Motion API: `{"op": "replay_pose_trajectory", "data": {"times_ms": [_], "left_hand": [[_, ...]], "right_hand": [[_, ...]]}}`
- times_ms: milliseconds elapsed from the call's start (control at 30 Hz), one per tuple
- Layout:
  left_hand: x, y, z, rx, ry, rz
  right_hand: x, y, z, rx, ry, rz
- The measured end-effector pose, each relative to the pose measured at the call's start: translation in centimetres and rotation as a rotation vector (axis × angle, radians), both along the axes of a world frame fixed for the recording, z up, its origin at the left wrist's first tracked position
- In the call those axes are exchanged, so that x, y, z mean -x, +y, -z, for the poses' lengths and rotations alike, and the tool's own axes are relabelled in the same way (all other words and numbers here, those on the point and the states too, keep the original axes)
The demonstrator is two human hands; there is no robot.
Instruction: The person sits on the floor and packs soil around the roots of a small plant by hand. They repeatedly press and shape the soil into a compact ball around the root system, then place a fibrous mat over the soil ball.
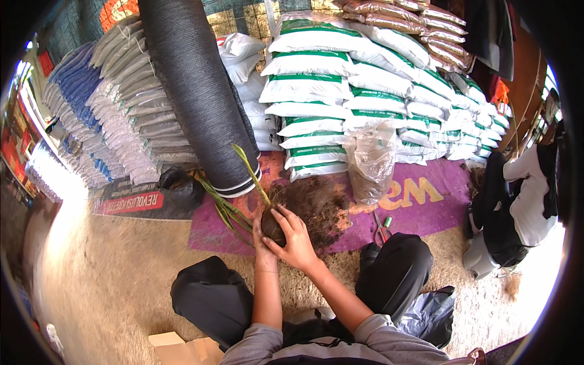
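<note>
Between my two hands I hold a round, dark root ball of soil (272,228). My left hand (261,244) cups its left and lower side, and my right hand (294,237) is spread over its right side. Long green leaves with yellow edges (228,210) reach out to the left of the ball, and one leaf (250,173) points up and away. These look like a snake plant's leaves. Just beyond my right hand lies a heap of loose dark soil and fibres (319,207) on a purple printed banner (410,221).
Red-handled scissors (379,232) lie right of the soil, near a clear plastic bag (372,164). A black roll of netting (196,91) leans ahead. Stacked white-and-green sacks (315,86) stand behind. A black plant bag (180,185) sits left. Another person (524,205) crouches at right.
</note>
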State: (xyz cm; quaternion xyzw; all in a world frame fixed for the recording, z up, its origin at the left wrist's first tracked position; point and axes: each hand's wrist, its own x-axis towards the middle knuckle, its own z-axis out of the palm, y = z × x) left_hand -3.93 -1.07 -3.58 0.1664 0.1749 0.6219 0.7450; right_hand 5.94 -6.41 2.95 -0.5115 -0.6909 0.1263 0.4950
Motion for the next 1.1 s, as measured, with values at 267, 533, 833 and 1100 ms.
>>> {"op": "replay_pose_trajectory", "data": {"times_ms": [267, 533, 833, 1100], "left_hand": [[-0.6, -1.9, -4.4, 0.035, 0.125, -0.098], [0.7, -2.6, -4.1, 0.082, -0.070, -0.055], [-1.0, -2.8, -5.6, 0.208, 0.084, -0.013], [-0.6, -0.8, -2.8, -0.004, -0.026, 0.049]], "right_hand": [[-0.4, -0.2, 0.5, 0.024, 0.699, -0.220], [0.4, -2.0, -0.8, -0.104, 0.042, -0.032], [-0.7, -0.5, 1.2, -0.132, 0.348, -0.009], [0.0, -0.6, 0.7, 0.029, 0.140, 0.035]]}}
